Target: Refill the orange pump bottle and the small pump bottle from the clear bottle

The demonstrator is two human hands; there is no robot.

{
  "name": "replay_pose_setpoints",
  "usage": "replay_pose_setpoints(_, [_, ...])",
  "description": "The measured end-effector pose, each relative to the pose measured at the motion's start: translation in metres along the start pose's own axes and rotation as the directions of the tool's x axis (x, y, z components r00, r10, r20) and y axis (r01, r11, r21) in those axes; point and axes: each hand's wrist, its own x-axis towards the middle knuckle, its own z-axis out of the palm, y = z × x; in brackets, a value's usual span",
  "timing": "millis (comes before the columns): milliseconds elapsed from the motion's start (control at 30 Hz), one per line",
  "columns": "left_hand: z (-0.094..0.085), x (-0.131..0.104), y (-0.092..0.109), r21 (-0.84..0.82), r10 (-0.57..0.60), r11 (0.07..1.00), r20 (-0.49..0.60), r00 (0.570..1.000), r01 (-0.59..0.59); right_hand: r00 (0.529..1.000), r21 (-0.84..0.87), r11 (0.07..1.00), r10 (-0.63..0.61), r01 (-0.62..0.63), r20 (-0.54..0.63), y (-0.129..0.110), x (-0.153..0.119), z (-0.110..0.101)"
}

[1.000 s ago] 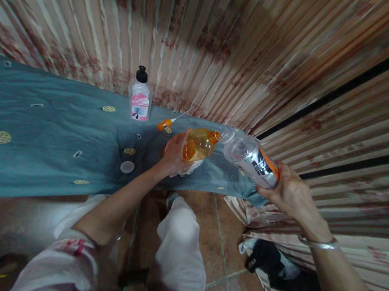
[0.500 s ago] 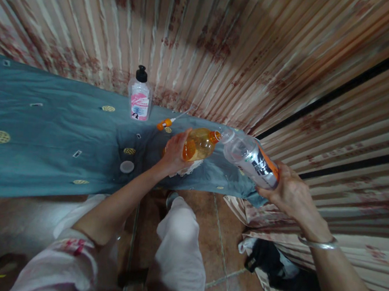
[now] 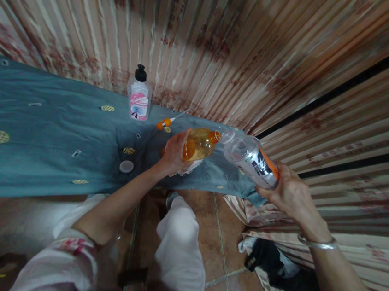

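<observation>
Bottle (image 3: pixel 203 142) in left hand (image 3: pixel 174 154) faces clear bottle (image 3: pixel 248 158) in right hand (image 3: pixel 290 191).

a black-capped bottle (image 3: pixel 139 100) with a pink-and-white label stands upright near the back edge of a blue-green cloth (image 3: pixel 41 143) printed with yellow ovals and small white marks. behind it hangs a pleated beige curtain (image 3: pixel 178 37) with reddish floral patterns, a dark bar (image 3: pixel 361 76) slanting across its right side. below, brown floor tiles (image 3: pixel 235 247) show pale joints, and dark and pale fabric (image 3: pixel 267 259) lies heaped at the lower right
</observation>
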Motion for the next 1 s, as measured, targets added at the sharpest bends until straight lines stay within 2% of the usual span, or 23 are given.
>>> replay_pose_setpoints(300, [0.001, 0.0, -0.001, -0.017, 0.01, 1.0, -0.004, 1.0, -0.01, 1.0, 0.005, 1.0, 0.0, 0.0, -0.002, 0.001, -0.004, 0.002])
replay_pose_setpoints(533, [0.002, 0.0, 0.0, 0.0, 0.01, 1.0, 0.013, 1.0, -0.01, 0.998, 0.01, 0.998, 0.055, -0.055, 0.017, 0.002, -0.006, 0.004])
replay_pose_setpoints(1000, [0.0, -0.002, 0.008, 0.047, 0.001, 0.999, 0.025, 1.0, -0.002, 0.999, 0.012, 0.999, 0.043, -0.043, -0.006, 0.008, -0.012, 0.011])
